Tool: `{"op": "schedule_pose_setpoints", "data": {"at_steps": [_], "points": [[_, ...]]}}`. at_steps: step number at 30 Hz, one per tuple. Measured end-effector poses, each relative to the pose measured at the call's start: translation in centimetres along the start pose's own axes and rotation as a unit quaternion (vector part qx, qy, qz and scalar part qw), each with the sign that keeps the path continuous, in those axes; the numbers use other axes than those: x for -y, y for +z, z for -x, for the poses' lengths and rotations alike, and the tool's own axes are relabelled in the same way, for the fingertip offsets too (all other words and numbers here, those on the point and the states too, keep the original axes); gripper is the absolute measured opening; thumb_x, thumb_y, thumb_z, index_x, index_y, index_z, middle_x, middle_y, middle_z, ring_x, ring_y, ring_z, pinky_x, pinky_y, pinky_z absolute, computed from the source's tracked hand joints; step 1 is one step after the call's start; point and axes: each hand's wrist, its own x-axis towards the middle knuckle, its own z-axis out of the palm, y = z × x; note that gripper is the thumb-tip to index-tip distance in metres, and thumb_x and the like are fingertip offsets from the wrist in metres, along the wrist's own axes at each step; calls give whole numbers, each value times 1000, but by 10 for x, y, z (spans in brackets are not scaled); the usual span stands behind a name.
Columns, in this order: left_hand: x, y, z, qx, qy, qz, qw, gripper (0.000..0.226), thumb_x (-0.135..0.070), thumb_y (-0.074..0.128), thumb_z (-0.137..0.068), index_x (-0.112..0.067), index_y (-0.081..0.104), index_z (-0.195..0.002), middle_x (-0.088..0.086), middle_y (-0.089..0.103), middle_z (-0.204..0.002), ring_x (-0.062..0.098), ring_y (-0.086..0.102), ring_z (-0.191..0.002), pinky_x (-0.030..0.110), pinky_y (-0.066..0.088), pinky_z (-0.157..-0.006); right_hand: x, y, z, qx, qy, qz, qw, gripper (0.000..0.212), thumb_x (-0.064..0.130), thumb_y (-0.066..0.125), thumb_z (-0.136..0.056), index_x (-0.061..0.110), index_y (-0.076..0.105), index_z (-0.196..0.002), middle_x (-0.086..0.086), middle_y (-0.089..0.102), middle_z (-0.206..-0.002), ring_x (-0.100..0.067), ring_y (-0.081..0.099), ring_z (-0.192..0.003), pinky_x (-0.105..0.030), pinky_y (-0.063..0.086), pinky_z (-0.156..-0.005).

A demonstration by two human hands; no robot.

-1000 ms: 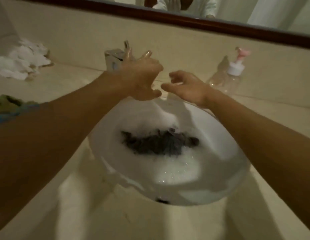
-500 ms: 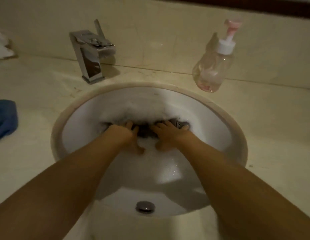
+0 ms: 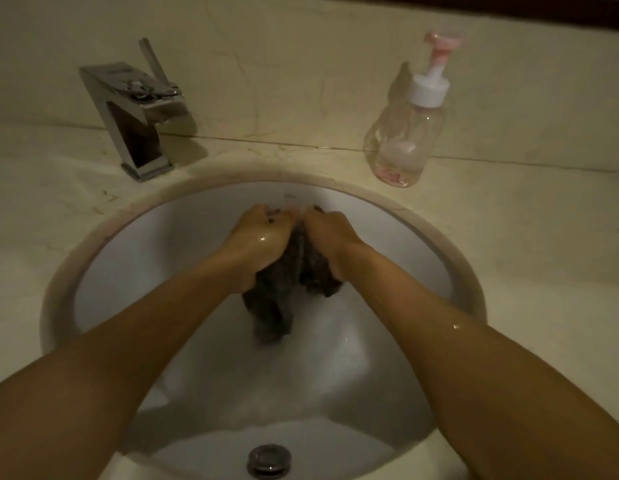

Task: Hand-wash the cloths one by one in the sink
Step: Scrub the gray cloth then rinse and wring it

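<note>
A dark wet cloth hangs bunched over the white oval sink. My left hand grips its left part with curled fingers. My right hand grips the right part, close against the left hand. The lower end of the cloth dangles toward the foamy water in the basin. Both fists sit side by side near the back wall of the sink.
A chrome tap stands on the counter at the back left. A clear pump bottle with a pink and white top stands at the back right. The metal drain sits at the sink's near side. Beige stone counter surrounds the basin.
One second ago both hands were up near the tap, holding nothing. They went down onto the cloth in the foam, and now they grip it and have lifted it.
</note>
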Motion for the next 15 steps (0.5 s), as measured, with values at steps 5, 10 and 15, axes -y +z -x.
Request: {"op": "schedule_pose_setpoints", "data": {"at_steps": [5,10,15], "points": [[-3,-15,-5,-58,-3,127,990,42,-31,51,-104,-26,50,-146,2,56,-142,18,59,-115,30,50,-93,21,17,40,39,-40,-5,998,35,46,42,-107,19,64,-99,-4,70,-100,-18,64,-86,-26,50,-69],[0,6,19,-4,48,87,995,36,-32,44,-107,-28,51,-143,-9,53,-125,7,56,-106,19,45,-92,13,8,30,-51,-29,-6,998,29,44,53,-97,19,67,-97,-7,71,-97,-27,69,-92,-47,58,-92],[0,1,15,-27,74,59,995,48,-36,46,-105,-29,38,-153,0,42,-155,21,42,-141,41,35,-118,15,20,34,-45,6,-46,998,51,59,49,-81,18,71,-103,-8,74,-98,-31,71,-93,-49,58,-92]]}}
